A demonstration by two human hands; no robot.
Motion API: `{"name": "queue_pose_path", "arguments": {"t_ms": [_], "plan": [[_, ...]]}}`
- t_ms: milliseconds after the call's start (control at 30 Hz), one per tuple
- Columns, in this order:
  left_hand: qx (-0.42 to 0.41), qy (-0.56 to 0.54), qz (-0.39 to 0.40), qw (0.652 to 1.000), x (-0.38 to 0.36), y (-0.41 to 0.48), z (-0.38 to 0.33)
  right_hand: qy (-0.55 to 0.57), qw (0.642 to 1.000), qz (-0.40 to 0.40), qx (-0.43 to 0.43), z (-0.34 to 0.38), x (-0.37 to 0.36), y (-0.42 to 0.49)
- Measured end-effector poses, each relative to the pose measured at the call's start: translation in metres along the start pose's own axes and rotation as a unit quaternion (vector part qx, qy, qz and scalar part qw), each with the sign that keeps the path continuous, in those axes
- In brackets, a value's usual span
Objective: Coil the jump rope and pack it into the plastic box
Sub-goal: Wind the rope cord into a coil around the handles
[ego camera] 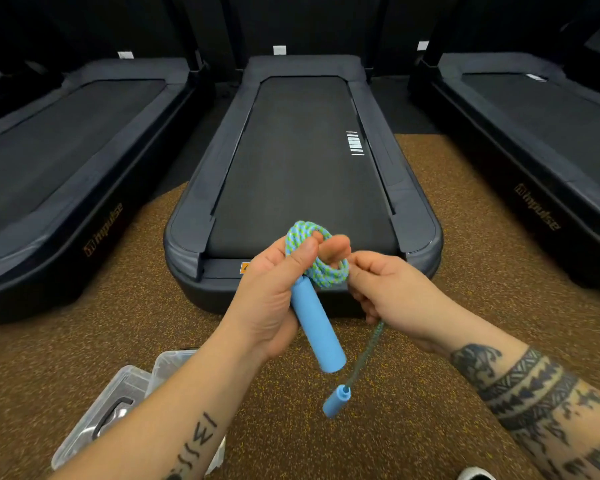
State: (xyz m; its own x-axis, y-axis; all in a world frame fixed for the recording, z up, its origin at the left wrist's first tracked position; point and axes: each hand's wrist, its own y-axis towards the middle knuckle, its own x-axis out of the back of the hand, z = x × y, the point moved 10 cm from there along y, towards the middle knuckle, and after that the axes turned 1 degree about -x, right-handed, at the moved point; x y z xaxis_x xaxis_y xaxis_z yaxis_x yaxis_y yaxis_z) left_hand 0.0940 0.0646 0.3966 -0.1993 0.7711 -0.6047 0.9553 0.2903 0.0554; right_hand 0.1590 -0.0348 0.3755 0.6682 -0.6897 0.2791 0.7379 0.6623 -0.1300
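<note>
Jump rope of braided blue-and-green cord [321, 268], fitted with light blue cylindrical foam handles, is held in the air in front of the person, above the brown speckled rubber floor [413, 209]. Left hand [274, 289] is closed around the upper handle [317, 327], thumb pressed on the wound loops, which are gathered into a small coil at the top of that handle. Right hand [381, 289] is closed on the cord just beside the coil, fingers curled in. From under the right hand a short free length of cord hangs down, ending in the second blue handle [336, 400], which dangles clear of the floor. Clear plastic box [174, 362] sits on the floor at lower left, partly hidden behind the left forearm; a clear lid with a dark handle [113, 414] lies just beside it. Beyond the hands, the end of a dark grey treadmill [305, 161] faces the person, with further treadmills on either side
</note>
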Motion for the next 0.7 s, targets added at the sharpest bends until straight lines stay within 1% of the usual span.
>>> {"name": "queue_pose_path", "arguments": {"t_ms": [67, 133, 300, 433, 567, 700], "plan": [[-0.006, -0.009, -0.031, 0.999, 0.006, 0.001, -0.002, -0.027, 0.999, 0.017, -0.003, -0.006, -0.008, -0.001], [-0.003, 0.004, -0.049, 0.999, 0.01, 0.001, -0.002, -0.065, 0.997, 0.029, -0.001, -0.009, -0.015, -0.002], [0.014, 0.088, -0.089, 0.992, 0.024, 0.0, 0.002, -0.119, 0.991, 0.061, -0.006, -0.009, -0.025, -0.004], [0.0, 0.166, -0.093, 0.982, 0.028, 0.0, 0.004, -0.094, 0.992, 0.079, -0.013, -0.008, -0.03, -0.007], [-0.047, 0.274, -0.073, 0.958, 0.028, 0.004, 0.002, -0.148, 0.985, 0.09, 0.002, 0.0, -0.033, -0.012], [-0.025, 0.286, -0.038, 0.957, 0.02, 0.004, 0.012, -0.186, 0.977, 0.098, 0.025, 0.009, -0.029, -0.015]]}}
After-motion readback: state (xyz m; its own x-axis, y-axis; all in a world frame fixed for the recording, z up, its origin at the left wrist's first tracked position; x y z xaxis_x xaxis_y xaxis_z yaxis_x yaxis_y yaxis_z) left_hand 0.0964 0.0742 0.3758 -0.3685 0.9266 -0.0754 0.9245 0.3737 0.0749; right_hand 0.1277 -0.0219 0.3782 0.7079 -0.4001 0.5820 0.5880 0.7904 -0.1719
